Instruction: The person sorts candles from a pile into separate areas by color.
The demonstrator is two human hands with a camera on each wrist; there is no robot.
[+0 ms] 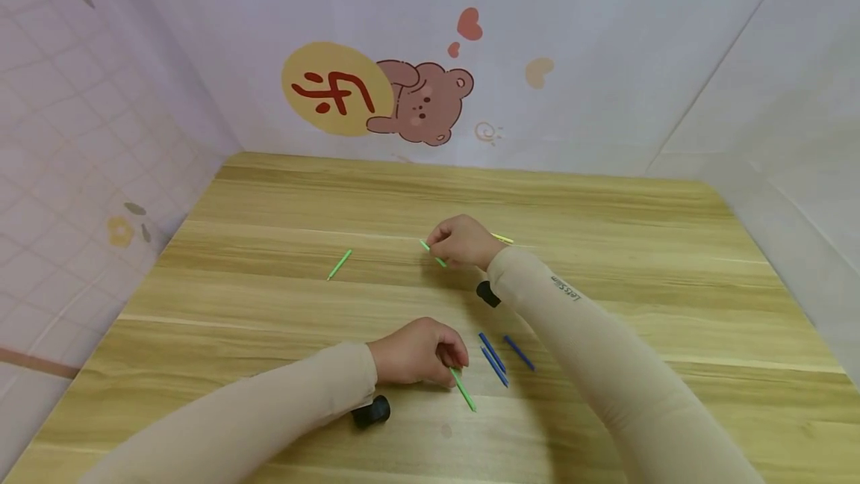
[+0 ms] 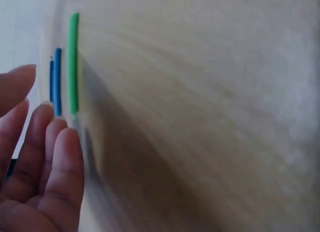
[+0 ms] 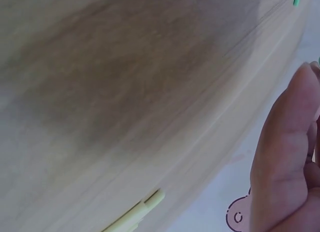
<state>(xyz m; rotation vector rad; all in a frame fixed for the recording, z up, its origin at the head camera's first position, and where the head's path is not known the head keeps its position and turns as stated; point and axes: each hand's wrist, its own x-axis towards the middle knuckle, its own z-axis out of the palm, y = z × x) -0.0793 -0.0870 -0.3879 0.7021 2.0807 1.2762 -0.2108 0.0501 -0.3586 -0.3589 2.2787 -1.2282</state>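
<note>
My right hand (image 1: 463,241) pinches a thin green stick (image 1: 440,260) between thumb and fingertips over the far middle of the table. In the right wrist view that hand's fingers show at the right edge. My left hand (image 1: 419,353) is near the front, its fingertips right at the upper end of another green stick (image 1: 465,394). The left wrist view shows this green stick (image 2: 73,62) just beyond the loosely bent fingers, with the thumb apart from them. Three blue sticks (image 1: 519,353) lie just right of the left hand, two of them side by side.
A third green stick (image 1: 340,264) lies alone at the left of the wooden table (image 1: 255,305). Yellow sticks (image 3: 132,217) lie behind the right wrist. Black wrist devices (image 1: 372,411) sit under both sleeves. White printed sheets (image 1: 591,95) rise along the back and sides.
</note>
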